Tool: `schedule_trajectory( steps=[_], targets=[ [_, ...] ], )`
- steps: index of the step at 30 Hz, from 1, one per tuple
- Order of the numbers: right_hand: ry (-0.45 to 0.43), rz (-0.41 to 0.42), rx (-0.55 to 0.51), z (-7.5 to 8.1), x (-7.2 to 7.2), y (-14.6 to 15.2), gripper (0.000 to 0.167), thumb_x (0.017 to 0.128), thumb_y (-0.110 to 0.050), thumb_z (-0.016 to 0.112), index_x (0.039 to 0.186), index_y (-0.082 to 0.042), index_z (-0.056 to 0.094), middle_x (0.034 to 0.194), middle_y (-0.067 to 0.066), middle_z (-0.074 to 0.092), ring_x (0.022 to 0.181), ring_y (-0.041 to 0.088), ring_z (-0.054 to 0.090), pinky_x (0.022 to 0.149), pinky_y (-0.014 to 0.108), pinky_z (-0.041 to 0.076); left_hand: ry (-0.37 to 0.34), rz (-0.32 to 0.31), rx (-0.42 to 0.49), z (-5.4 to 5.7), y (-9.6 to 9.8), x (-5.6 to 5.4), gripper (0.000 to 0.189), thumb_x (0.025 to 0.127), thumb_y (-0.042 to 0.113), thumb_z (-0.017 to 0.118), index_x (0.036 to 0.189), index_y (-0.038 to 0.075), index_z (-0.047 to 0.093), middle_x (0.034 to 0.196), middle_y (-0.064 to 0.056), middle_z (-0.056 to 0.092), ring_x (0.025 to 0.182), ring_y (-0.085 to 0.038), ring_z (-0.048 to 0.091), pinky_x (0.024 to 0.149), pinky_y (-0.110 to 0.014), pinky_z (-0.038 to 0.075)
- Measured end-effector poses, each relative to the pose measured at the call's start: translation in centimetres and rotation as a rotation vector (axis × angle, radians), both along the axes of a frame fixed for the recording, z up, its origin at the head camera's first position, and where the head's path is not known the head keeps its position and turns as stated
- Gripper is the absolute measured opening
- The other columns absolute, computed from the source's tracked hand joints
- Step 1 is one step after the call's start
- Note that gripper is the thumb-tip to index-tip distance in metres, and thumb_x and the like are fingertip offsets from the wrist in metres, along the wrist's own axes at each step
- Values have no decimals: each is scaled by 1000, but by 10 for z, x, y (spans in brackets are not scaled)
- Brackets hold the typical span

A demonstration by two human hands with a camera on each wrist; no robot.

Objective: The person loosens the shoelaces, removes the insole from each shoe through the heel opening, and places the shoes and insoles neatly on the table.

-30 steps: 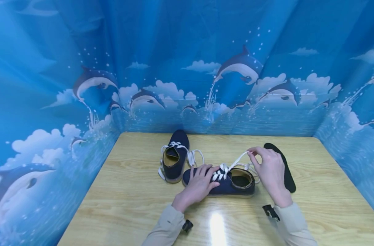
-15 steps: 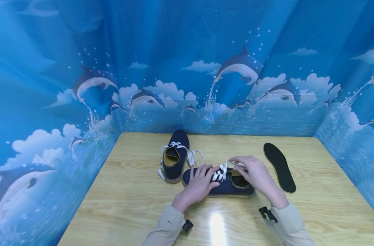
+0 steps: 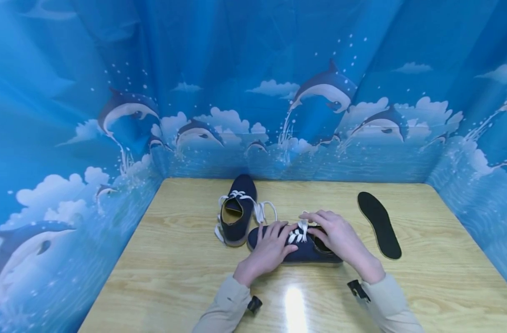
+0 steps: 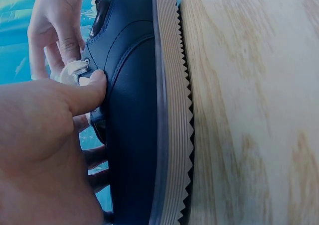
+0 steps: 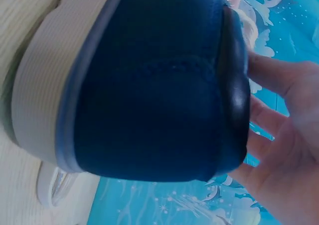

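Observation:
A navy shoe (image 3: 305,249) with white laces lies sideways on the table, toe to the left. My left hand (image 3: 270,249) holds it over the toe; in the left wrist view the thumb (image 4: 92,93) presses beside the lacing and the fingers go over the far side. At the top eyelets my right hand (image 3: 338,233) has thumb and index finger on the white shoelace (image 3: 303,226), partly covering the shoe's opening. The right wrist view shows the heel (image 5: 149,110) up close, the right hand (image 5: 294,115) beyond its collar; the fingertips' contact is hidden there.
A second navy shoe (image 3: 238,217), laces loose, stands behind and left of the first, toe away. To the right lies a black insole (image 3: 380,224). The wooden table (image 3: 166,268) is backed by a blue dolphin curtain (image 3: 237,92).
My right hand has moved left and down from beside the heel to the lacing, bringing the lifted shoelace end in with it. The left hand and both shoes stay put.

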State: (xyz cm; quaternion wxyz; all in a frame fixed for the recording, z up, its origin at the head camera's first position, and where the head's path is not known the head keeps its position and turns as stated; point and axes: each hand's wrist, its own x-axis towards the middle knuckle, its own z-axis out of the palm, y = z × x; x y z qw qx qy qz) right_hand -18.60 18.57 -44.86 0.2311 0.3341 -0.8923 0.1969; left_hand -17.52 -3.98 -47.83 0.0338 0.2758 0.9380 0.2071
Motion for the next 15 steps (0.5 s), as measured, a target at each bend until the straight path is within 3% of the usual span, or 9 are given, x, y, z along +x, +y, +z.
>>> schedule_trajectory(
  steps=[3,6,15],
  targets=[
    [55,-18,18,0,-1,0,25,79,-9,85,102,-14,76,91,-1,73,79,18,68,70,41,58,4,-1,4,0,0,0,58,105,44,47,159,28,31,158,-10,34,148,-33,29,119,-70,13],
    [122,-75,18,1,-2,2,16,78,-11,87,89,-13,77,85,0,75,79,21,69,76,46,57,5,-5,11,0,0,0,58,105,43,47,159,28,31,158,-10,35,148,-33,30,119,-71,13],
    [270,-340,-91,10,-8,20,11,80,-10,85,87,-8,76,79,8,75,68,30,68,71,53,54,-5,2,23,1,0,1,58,105,43,47,159,29,30,159,-9,34,149,-31,29,120,-70,11]
  ],
)
